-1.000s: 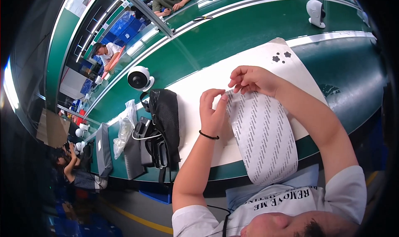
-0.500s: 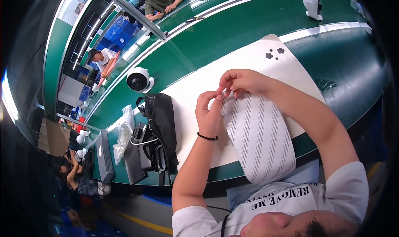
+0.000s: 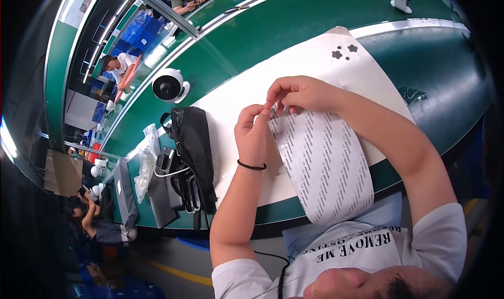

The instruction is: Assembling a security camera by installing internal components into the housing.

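Note:
A long white sheet (image 3: pixel 328 162) with slanting rows of grey print hangs curved over the table's near edge toward my lap. My left hand (image 3: pixel 252 131) pinches its far left corner between thumb and fingertips. Fingertips almost touching the left, my right hand (image 3: pixel 304 94) is closed on the same corner from the other side. Any small piece between the fingertips is hidden. Beneath lies a large white board (image 3: pixel 231 110), with black flower-shaped marks and dots (image 3: pixel 344 51) near its far right corner.
Left of the board lie a black bag (image 3: pixel 191 147), a clear plastic bag (image 3: pixel 147 162), dark boxy items and a long grey box (image 3: pixel 126 191). White cameras (image 3: pixel 170 85) stand on the green table (image 3: pixel 231 63). Other people (image 3: pixel 121 68) work beyond and at left.
The whole view has shifted slightly, so the table things sit a little higher and further left. Both hands stay closed at the sheet's corner, with only slight finger movement.

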